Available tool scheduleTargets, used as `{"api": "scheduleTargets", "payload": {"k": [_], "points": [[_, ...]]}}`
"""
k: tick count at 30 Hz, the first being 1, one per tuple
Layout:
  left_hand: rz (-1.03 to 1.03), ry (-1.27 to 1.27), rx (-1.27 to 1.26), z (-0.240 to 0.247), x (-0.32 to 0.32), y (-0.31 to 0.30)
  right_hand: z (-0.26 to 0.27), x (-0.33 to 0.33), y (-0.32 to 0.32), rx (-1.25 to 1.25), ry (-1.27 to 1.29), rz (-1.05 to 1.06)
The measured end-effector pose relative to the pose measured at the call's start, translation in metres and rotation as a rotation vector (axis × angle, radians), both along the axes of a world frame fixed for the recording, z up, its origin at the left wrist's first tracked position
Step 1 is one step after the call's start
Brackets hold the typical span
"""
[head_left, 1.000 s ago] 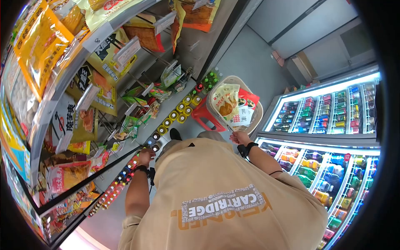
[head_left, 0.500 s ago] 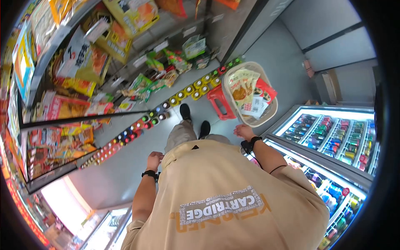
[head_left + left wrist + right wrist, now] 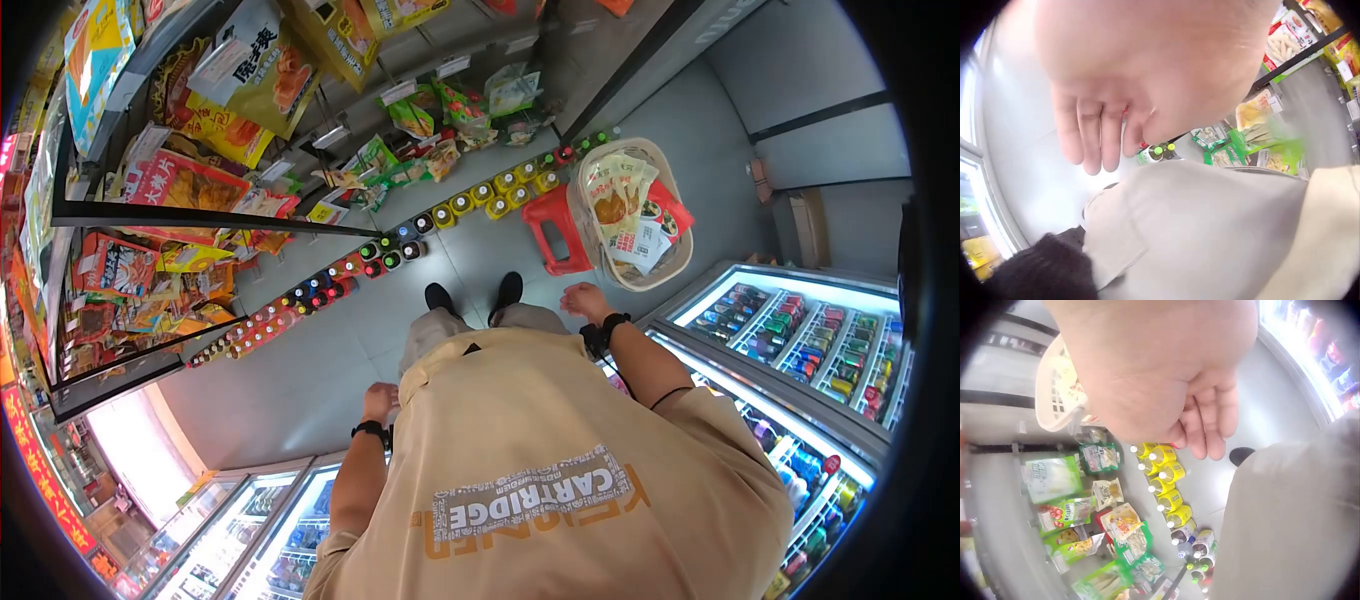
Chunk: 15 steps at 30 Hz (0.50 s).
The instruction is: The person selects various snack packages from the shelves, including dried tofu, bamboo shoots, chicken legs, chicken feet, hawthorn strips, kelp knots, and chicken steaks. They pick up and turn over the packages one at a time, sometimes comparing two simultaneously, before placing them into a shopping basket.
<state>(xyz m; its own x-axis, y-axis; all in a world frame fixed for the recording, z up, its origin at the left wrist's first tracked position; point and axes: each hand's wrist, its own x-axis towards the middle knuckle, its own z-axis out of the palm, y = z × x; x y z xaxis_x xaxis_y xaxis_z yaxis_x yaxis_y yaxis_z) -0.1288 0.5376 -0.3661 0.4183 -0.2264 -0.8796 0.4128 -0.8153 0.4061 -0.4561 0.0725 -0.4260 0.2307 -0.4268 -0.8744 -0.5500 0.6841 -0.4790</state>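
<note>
My left hand [image 3: 380,402] hangs beside the left hip, holding nothing. In the left wrist view its fingers [image 3: 1088,134] hang loosely, close by the beige trousers [image 3: 1191,219]. The right hand [image 3: 585,300] is held out on the other side, just short of a cream basket [image 3: 640,284]. Its palm [image 3: 1154,381] is bare in the right wrist view, and the fingers are slightly bent. Inside the basket lie a pale food packet [image 3: 612,195], a red packet [image 3: 675,210] and a white one. A red stool [image 3: 572,265] is at the basket's left side.
Rows of drink bottles [image 3: 460,203] stand on the floor along the snack rack [image 3: 240,222], where bagged snacks hang. A lit drinks cooler [image 3: 790,330] is at the right, with more coolers [image 3: 250,520] at lower left. Grey floor [image 3: 300,400] lies between.
The right hand has let go of the basket's edge and moved away from it. The left hand has dropped back from the bottles. The view has swung, shifting basket and rack rightward.
</note>
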Motion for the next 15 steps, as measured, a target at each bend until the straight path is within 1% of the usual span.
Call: {"api": "scheduleTargets", "payload": {"k": [1,2,4,9,11,13,15], "points": [[0.227,0.042,0.04,-0.002,0.009,-0.002,0.003,0.001,0.005,-0.01,-0.022,-0.038],[0.22,0.05,0.036,-0.005,0.022,-0.007,0.006,0.003,0.008,-0.015,-0.014,-0.045],[0.152,0.024,-0.019,-0.022,0.05,-0.012,0.016,0.01,0.013,-0.006,0.045,0.03],[0.043,-0.018,-0.078,-0.054,0.116,-0.029,0.03,0.034,0.031,-0.042,0.082,0.072],[0.024,-0.031,-0.062,-0.041,0.131,-0.045,0.038,0.046,0.041,-0.068,0.061,0.084],[0.016,-0.059,-0.063,-0.039,0.145,-0.064,0.038,0.056,0.04,-0.07,0.01,0.036],[-0.017,-0.106,-0.122,-0.035,0.149,-0.079,0.032,0.061,0.038,-0.059,-0.017,0.047]]}}
